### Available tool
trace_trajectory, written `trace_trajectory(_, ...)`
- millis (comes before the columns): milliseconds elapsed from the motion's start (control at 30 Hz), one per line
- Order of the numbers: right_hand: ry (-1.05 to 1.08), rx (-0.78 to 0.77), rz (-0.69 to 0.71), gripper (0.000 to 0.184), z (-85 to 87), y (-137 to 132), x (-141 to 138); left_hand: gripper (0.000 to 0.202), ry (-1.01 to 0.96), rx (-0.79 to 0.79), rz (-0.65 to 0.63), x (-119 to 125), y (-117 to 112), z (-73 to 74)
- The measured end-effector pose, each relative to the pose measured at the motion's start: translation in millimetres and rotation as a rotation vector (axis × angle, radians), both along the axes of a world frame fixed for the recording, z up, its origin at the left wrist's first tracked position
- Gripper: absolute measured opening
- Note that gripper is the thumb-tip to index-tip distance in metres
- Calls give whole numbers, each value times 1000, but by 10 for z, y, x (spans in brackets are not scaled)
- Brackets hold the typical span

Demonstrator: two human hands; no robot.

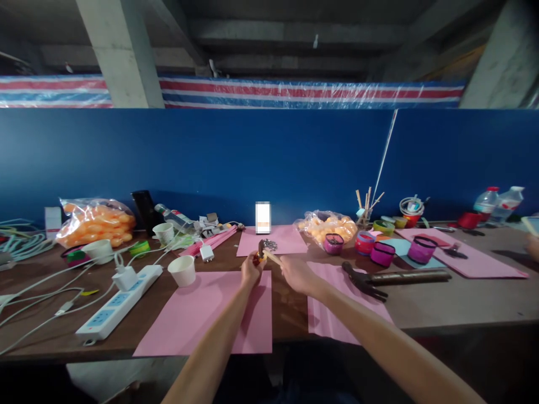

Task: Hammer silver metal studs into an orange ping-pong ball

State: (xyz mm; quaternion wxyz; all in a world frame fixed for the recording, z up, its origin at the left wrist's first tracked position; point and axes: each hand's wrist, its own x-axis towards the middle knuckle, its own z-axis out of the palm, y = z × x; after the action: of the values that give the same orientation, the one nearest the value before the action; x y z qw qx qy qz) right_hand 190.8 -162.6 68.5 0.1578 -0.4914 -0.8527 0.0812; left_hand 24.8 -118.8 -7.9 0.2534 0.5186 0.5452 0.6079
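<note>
Near the middle of the table, my left hand [251, 270] is closed on a small orange-and-dark object [260, 256], mostly covered by the fingers. My right hand [297, 274] grips a pale wooden stick [273, 258], its far end pointing left at that object. Whether the two touch, I cannot tell. Just beyond the hands, a small heap of shiny metal bits [270, 245] lies on a pink sheet [248, 244]. Another pink sheet [206, 314] lies below my left forearm, and a third [324, 303] is by my right forearm.
A hammer [408, 276] lies to the right, near several purple fabric bands [382, 254]. On the left are a paper cup [182, 271], a power strip [120, 303] and loose cables. Bags of orange balls [99, 221] stand farther back. Another person's hand [534, 244] shows at the right edge.
</note>
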Motion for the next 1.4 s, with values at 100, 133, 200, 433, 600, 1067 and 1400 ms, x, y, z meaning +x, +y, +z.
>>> trace_trajectory(100, 15, 22, -19, 18, 7, 6, -15, 37, 6, 5, 10, 1, -14, 16)
trace_trajectory(133, 19, 29, -29, 19, 10, 8, -17, 37, 10, 6, 11, -1, -17, 18)
trace_trajectory(200, 5, 21, -39, 18, 15, 11, -14, 37, 19, -1, 6, -6, -18, 19)
trace_trajectory(433, -15, 15, -62, 17, 17, 62, 6, 39, 32, -14, 0, -3, 0, 6)
trace_trajectory(600, -25, 4, -48, 15, 19, 81, -14, 39, 67, -31, -12, -24, 1, -7)
trace_trajectory(1067, -25, 12, -53, 18, -13, 79, -31, 37, 90, -12, 11, -26, 5, -13)
trace_trajectory(1400, -10, 2, -40, 20, -23, 60, -34, 34, 75, 20, 23, -23, 26, -43)
